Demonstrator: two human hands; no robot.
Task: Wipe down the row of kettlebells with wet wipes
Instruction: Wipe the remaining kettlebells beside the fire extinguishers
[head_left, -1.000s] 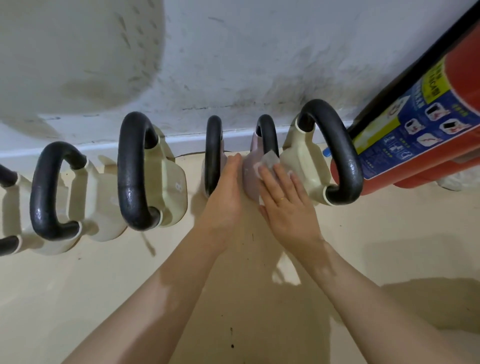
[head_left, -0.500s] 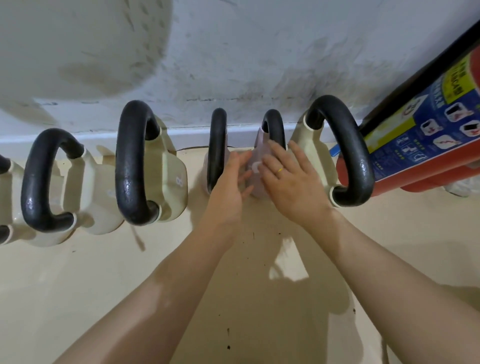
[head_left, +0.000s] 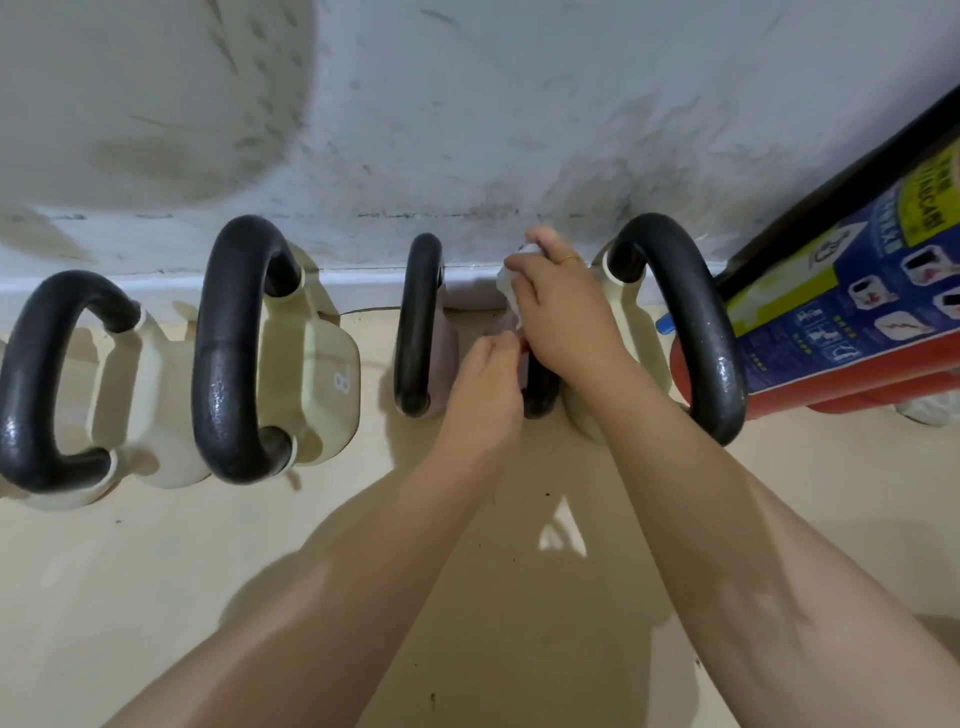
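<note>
- Since half a second ago the right hand (head_left: 563, 317) has climbed from the body to the handle top of the small pinkish kettlebell with its black loop handle (head_left: 540, 395).
- Left hand (head_left: 485, 387) steadies the body, grip curled; the exact hold is hidden.
- Right grip pinches the crumpled white wet wipe (head_left: 511, 291) against the handle.
- Risk: this light kettlebell could tip into its cream neighbour (head_left: 631, 332).

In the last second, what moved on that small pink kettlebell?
The right hand carried the wet wipe from the pink kettlebell's side up over its black handle and now grips there. The left hand stayed against the body. The other kettlebells and the fire extinguisher did not shift.
</note>
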